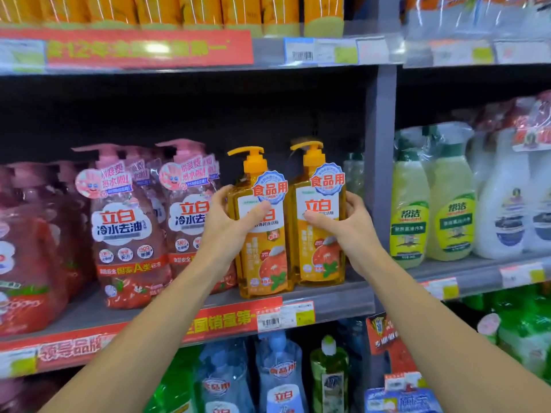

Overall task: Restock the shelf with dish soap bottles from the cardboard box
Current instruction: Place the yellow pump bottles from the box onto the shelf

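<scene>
Head view: two orange dish soap bottles with pump tops, upright and touching side by side on the grey middle shelf [337, 296], near its front edge at centre frame. Left bottle [262, 254] gripped by the left hand [229, 231], thumb across the label, fingers curled round the far side at 9 o'clock of the bottle. Right bottle [320, 248] gripped by the right hand [348, 225], thumb on the label, fingers wrapped round its 3 o'clock side. Two bare forearms reaching up from 7 and 5 o'clock of the frame. At 9 o'clock of the pair, two clearly countable pink pump bottles [125, 231] up front, more behind and further left, blurred beyond counting. At 3 o'clock, past a grey upright post [378, 162], two yellow-green spray bottles [432, 213] and white spray bottles [504, 204]. At 12 o'clock, an upper shelf with a row of orange packs [179, 10]. At 6 o'clock, a lower shelf with blue refill pouches [280, 380] and one green bottle [329, 377]. Red banner strips [149, 47] and price tags [284, 315] along the shelf edges. Shop aisle setting; cardboard box out of frame.
</scene>
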The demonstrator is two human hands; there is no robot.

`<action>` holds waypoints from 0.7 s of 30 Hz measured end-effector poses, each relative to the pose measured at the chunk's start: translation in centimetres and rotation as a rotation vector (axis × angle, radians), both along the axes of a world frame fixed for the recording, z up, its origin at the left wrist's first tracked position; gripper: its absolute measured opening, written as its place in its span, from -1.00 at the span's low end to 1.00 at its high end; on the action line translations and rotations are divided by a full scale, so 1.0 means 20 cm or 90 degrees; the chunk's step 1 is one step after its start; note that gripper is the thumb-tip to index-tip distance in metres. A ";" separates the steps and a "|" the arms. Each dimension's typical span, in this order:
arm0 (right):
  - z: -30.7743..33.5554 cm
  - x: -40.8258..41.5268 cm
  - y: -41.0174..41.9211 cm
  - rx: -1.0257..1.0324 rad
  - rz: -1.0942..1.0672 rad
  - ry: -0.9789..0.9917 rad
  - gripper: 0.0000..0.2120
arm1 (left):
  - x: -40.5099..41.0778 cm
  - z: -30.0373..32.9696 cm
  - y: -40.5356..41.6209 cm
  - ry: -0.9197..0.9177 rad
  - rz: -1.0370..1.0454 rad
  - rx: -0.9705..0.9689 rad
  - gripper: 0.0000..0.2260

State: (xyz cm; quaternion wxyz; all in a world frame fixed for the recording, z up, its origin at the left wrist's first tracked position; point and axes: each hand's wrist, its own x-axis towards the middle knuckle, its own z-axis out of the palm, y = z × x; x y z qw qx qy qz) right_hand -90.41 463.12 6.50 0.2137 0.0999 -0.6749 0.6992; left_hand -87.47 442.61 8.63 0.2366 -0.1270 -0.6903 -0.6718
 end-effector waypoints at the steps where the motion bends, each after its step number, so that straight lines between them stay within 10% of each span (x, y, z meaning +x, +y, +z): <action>1: 0.00 0.00 0.01 0.002 0.008 -0.004 -0.28 | 0.00 -0.01 0.00 0.004 0.012 -0.025 -0.34; 9: -0.03 0.01 0.05 0.109 0.032 -0.007 -0.35 | 0.05 0.04 -0.03 0.001 0.196 -0.329 -0.54; 15: -0.07 0.07 0.02 0.334 -0.073 0.005 -0.01 | 0.16 -0.08 0.12 0.007 0.368 -0.489 0.06; 21: -0.16 0.11 -0.08 0.350 -0.245 0.045 0.10 | 0.17 -0.23 0.19 0.049 0.409 -0.431 0.03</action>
